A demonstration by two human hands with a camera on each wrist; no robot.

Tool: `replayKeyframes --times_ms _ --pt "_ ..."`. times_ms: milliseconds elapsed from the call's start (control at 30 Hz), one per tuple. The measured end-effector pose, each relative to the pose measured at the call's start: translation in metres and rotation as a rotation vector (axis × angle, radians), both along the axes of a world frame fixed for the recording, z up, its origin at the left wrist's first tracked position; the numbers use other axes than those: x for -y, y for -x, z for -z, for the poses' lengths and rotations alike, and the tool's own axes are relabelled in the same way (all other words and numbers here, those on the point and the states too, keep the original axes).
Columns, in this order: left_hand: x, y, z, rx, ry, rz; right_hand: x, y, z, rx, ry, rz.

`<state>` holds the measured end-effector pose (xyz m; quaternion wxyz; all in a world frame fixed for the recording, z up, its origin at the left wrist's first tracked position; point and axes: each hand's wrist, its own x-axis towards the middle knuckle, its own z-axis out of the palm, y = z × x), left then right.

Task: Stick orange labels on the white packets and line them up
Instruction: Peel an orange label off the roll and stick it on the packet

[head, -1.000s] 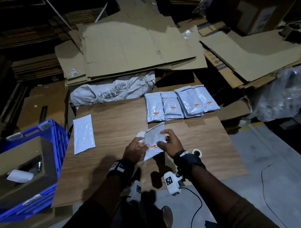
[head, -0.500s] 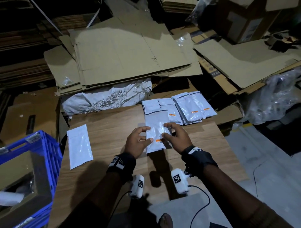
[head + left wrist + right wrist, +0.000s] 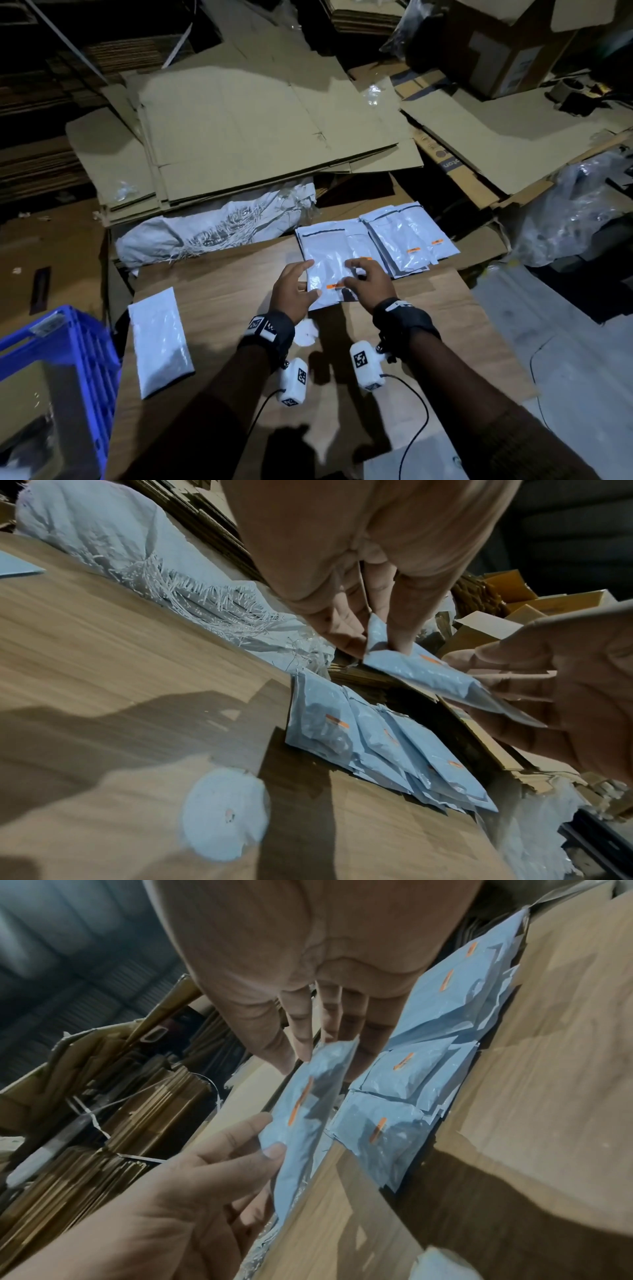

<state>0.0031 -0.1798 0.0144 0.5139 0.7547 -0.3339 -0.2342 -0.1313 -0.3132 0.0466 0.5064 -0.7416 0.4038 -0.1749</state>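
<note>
Fingers of the left hand point(image 3: 294, 288) and the right hand point(image 3: 367, 282) pinch one white packet point(image 3: 327, 265) by its sides. It has an orange label point(image 3: 335, 285). The packet is held just above the row of labelled packets point(image 3: 404, 245) at the far edge of the wooden board point(image 3: 219, 308).

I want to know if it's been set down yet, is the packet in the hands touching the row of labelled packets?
Apart. In the left wrist view the held packet hangs in the fingers, with dark space between it and the labelled row below.
</note>
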Motion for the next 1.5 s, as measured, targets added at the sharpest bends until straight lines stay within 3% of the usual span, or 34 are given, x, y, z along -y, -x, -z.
replayKeyframes --times_ms 133,433,767,1133,1500 --pt "0.026 -0.018 0.014 -0.010 -0.039 -0.008 0.020 -0.018 0.040 -0.014 -0.027 -0.003" --pt "0.080 -0.051 0.039 -0.014 -0.114 -0.034 0.063 -0.047 0.052 -0.110 0.059 -0.015" --pt "0.073 -0.069 0.089 -0.019 -0.238 0.037 0.075 -0.064 0.102 -0.251 0.047 -0.079" --pt "0.077 -0.070 0.102 0.119 -0.329 0.056 0.068 -0.073 0.111 -0.219 0.027 -0.049" --pt "0.074 -0.059 0.100 0.095 -0.320 0.071 0.061 -0.067 0.107 -0.300 0.047 -0.003"
